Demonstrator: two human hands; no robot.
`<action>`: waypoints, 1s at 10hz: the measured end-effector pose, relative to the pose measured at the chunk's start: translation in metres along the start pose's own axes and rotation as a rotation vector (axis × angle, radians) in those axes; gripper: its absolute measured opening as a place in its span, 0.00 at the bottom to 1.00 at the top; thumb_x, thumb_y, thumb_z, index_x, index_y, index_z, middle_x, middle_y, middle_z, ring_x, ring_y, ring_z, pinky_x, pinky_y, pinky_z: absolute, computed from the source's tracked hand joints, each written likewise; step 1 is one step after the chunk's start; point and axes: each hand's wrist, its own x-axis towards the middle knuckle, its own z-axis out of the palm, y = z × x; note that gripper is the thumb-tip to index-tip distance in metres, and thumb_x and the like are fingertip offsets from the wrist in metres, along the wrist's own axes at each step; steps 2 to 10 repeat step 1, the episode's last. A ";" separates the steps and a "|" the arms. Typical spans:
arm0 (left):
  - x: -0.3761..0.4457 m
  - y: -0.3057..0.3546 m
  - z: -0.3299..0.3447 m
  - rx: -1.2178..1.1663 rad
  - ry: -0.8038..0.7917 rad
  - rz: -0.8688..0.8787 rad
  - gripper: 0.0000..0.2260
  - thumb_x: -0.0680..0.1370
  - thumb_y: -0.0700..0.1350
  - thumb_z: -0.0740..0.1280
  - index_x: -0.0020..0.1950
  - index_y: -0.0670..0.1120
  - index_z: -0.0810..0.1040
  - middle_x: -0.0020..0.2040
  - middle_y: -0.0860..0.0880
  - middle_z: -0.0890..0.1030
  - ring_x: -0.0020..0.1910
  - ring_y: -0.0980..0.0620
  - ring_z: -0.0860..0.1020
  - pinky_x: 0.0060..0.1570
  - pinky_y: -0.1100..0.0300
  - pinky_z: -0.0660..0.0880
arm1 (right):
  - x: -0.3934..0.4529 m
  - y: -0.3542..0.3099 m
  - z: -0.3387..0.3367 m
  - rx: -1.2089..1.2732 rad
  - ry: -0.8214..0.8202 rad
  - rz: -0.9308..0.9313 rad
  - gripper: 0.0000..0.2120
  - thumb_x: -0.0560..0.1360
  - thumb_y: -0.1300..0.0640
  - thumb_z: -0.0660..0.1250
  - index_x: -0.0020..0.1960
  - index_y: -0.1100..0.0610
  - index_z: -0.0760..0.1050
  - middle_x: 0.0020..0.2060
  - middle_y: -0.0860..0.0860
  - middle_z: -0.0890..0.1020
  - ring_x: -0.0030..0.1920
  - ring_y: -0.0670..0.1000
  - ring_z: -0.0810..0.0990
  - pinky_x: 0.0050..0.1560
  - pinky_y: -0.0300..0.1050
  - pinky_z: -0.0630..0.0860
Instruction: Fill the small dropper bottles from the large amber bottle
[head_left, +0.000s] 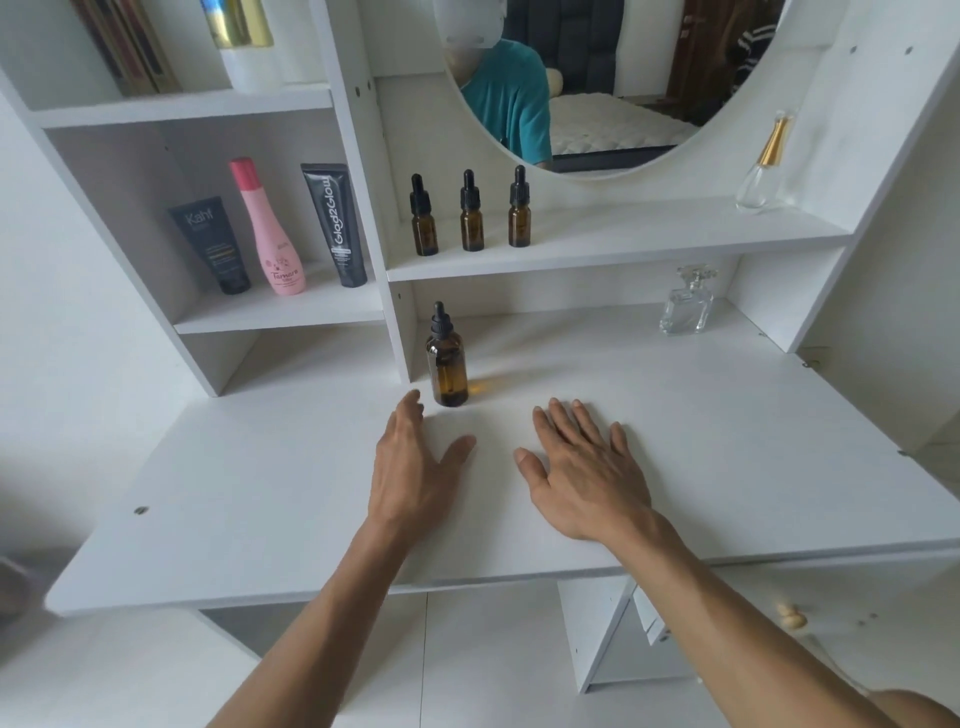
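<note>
Hands are lying on the white desk top (260, 519) in the lower middle of the frame, both empty. The left hand (415, 467) is tilting onto its outer edge with fingers straight and thumb spread, its fingertips reaching up just beside the base of the large amber bottle (447, 369) without clearly touching it. The right hand (584, 467) is resting palm down and flat, fingers straight and slightly fanned, well to the right of that bottle. The large amber bottle is standing upright at the centre of the frame, black dropper cap on, next to the lower end of the white upright divider (400, 322). Above it, on the shelf (649, 239) under the round mirror (597, 78), three small dropper bottles are standing upright in a row, apart from each other, all capped: the left small bottle (423, 221), the middle small bottle (471, 215) and the right small bottle (519, 212). At the left of the frame, in a separate compartment, a dark grey tube (213, 244), a pink bottle (270, 234) and a black tube (335, 228) are standing side by side. At the right, a clear perfume bottle with a gold neck (766, 166) is sitting at the far end of the mirror shelf, and a square clear perfume bottle (685, 304) is standing at the back of the desk below it. The mirror is showing a person in a teal shirt.
</note>
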 end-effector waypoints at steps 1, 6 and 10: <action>-0.042 -0.003 -0.009 0.030 0.021 0.021 0.34 0.77 0.57 0.71 0.78 0.48 0.62 0.73 0.49 0.71 0.71 0.48 0.71 0.67 0.56 0.68 | -0.024 -0.001 0.001 0.003 0.003 -0.027 0.30 0.83 0.39 0.41 0.82 0.48 0.41 0.81 0.44 0.40 0.81 0.48 0.37 0.80 0.57 0.40; -0.042 -0.003 -0.009 0.030 0.021 0.021 0.34 0.77 0.57 0.71 0.78 0.48 0.62 0.73 0.49 0.71 0.71 0.48 0.71 0.67 0.56 0.68 | -0.024 -0.001 0.001 0.003 0.003 -0.027 0.30 0.83 0.39 0.41 0.82 0.48 0.41 0.81 0.44 0.40 0.81 0.48 0.37 0.80 0.57 0.40; -0.042 -0.003 -0.009 0.030 0.021 0.021 0.34 0.77 0.57 0.71 0.78 0.48 0.62 0.73 0.49 0.71 0.71 0.48 0.71 0.67 0.56 0.68 | -0.024 -0.001 0.001 0.003 0.003 -0.027 0.30 0.83 0.39 0.41 0.82 0.48 0.41 0.81 0.44 0.40 0.81 0.48 0.37 0.80 0.57 0.40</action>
